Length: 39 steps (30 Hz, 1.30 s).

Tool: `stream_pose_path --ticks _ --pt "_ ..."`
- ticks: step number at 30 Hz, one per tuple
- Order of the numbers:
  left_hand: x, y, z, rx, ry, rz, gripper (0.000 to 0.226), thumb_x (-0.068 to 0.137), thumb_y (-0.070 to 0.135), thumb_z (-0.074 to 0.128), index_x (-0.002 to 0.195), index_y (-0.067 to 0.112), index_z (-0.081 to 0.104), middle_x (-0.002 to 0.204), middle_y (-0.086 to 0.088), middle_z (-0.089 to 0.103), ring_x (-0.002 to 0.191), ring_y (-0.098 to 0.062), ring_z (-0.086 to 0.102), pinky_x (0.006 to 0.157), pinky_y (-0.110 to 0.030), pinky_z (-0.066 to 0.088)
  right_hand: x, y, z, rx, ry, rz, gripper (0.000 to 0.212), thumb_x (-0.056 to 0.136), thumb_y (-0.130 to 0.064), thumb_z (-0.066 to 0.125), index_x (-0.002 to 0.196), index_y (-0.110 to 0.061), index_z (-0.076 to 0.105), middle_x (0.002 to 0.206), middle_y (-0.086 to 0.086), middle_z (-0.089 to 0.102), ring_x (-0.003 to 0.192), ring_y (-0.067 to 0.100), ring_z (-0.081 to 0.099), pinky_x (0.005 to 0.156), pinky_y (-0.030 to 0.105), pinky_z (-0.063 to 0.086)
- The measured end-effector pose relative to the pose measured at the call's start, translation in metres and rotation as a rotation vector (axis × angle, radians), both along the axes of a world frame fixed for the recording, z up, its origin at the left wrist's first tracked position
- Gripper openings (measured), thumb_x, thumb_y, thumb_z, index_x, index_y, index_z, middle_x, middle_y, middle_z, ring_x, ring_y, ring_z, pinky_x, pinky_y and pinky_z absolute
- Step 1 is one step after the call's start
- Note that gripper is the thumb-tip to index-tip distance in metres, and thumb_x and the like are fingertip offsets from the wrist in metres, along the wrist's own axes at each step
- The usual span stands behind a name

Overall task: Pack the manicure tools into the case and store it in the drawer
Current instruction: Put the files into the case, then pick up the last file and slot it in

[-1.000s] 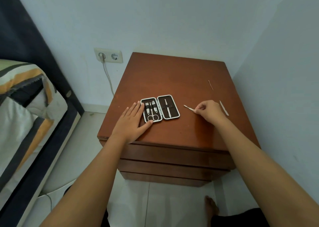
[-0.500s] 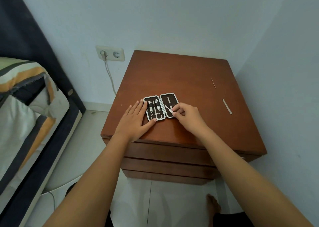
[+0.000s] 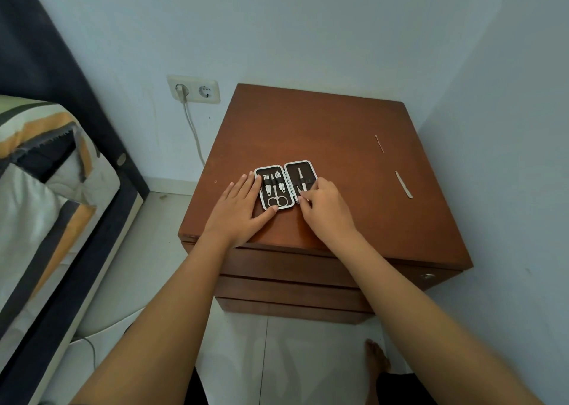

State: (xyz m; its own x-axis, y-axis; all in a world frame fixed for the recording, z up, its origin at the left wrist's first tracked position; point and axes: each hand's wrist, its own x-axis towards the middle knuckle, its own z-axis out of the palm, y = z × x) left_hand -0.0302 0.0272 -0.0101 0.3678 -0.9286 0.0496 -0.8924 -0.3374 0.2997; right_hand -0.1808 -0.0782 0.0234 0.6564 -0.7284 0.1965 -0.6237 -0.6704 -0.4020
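Your right hand [image 3: 324,209] has its fingertips [image 3: 303,193] pinched narrow on a slim metal tool [image 3: 301,186] at the near end of the case's right half; your left hand [image 3: 243,210] lies flat, fingers spread, against the left edge of the open case [image 3: 286,184], thumb at its near corner. The case sits toward the front left of the nightstand top [image 3: 323,133], scissors [image 3: 277,201] in its left half. A nail file [image 3: 403,184] and a thin pick [image 3: 379,143] lie well apart, near the right edge
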Motion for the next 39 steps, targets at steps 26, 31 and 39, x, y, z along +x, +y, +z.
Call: stream_pose_path --ticks 26,31,39 --pt "0.002 0.000 -0.001 0.003 -0.010 -0.011 0.092 0.076 0.072 0.009 0.150 0.018 0.003 0.159 -0.001 0.002 0.146 -0.011 -0.003 0.115 -0.028 -0.006 -0.071 -0.063 -0.006 0.073 -0.242 -0.303 0.020 0.088 -0.018 0.054 0.104 -0.011 0.065 0.105 0.014 0.054 0.107 0.030 0.048 0.094 0.038 0.041" --pt "0.002 -0.001 -0.001 0.002 -0.010 -0.004 0.094 0.074 0.073 0.007 0.150 0.018 0.004 0.159 -0.001 0.002 0.146 -0.011 -0.003 0.116 -0.029 -0.005 -0.127 -0.104 -0.006 0.084 -0.135 -0.573 0.026 0.088 -0.027 0.057 0.102 -0.007 0.064 0.113 0.020 0.053 0.110 0.036 0.046 0.092 0.042 0.042" --pt "0.001 -0.001 0.000 0.011 -0.011 -0.001 0.085 0.082 0.067 0.018 0.150 0.018 0.004 0.159 -0.001 0.002 0.146 -0.011 -0.002 0.116 -0.028 -0.005 -0.129 -0.120 -0.008 0.261 -0.227 -0.604 0.014 0.080 -0.031 0.069 0.075 -0.018 0.066 0.084 0.006 0.065 0.086 0.031 0.062 0.076 0.042 0.051"
